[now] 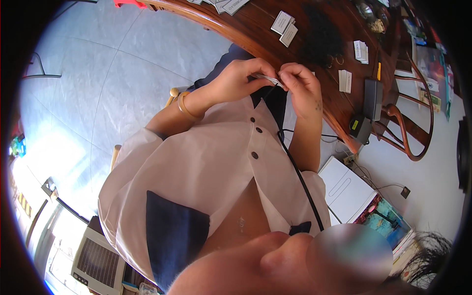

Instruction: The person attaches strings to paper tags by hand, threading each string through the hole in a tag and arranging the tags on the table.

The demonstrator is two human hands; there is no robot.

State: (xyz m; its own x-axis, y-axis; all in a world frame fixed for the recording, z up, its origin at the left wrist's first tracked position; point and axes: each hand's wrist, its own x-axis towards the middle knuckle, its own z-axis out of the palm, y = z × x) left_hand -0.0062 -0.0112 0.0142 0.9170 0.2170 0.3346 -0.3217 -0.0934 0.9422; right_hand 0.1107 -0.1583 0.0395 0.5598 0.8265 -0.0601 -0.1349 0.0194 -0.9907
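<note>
Filling twelve to two o'clock: brown wooden table (pixel 260 24), black heap (pixel 318 39) on it near one. Left hand (pixel 241 77) at twelve, right hand (pixel 302 88) past one. White card stack (pixel 345 81) at two. Smallest, between hands: white tag (pixel 268 78), left thumb and fingers pinched on it, right fingertips closed at its end.

Card stacks (pixel 361 52) on table (pixel 250 34), chair (pixel 392 111) beside its right end
</note>
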